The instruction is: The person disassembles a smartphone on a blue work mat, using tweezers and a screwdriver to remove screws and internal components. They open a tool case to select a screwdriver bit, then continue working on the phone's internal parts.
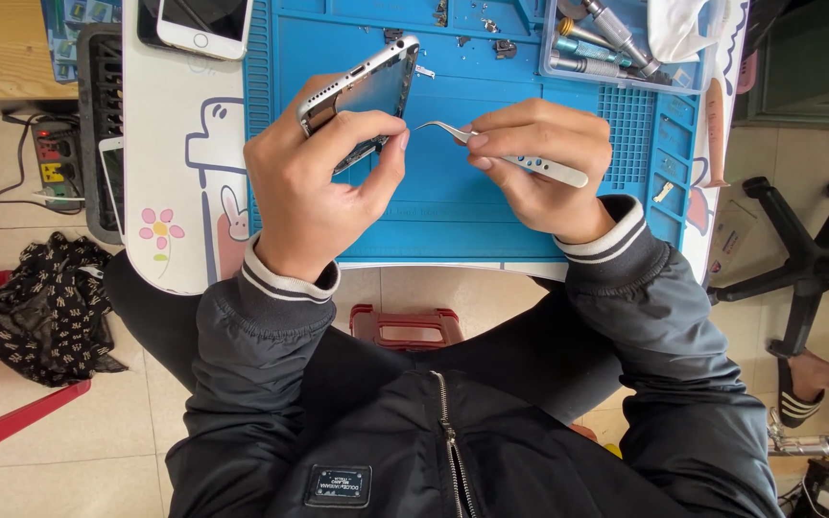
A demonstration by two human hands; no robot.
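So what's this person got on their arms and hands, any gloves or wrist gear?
No gloves: the left hand and right hand are bare. Both arms wear a black jacket; the left sleeve and right sleeve end in ribbed cuffs striped white and black. No watch or strap shows.

We are seeing a white phone (201, 21) lying face up at the table's top left edge, its dark glossy screen reflecting light; a second white-framed screen (111, 182) is showing just beside the table's left edge, mostly hidden. We are also noticing a small dark rectangular label (338, 485) with pale lettering sitting low on the black jacket, beside the zip.
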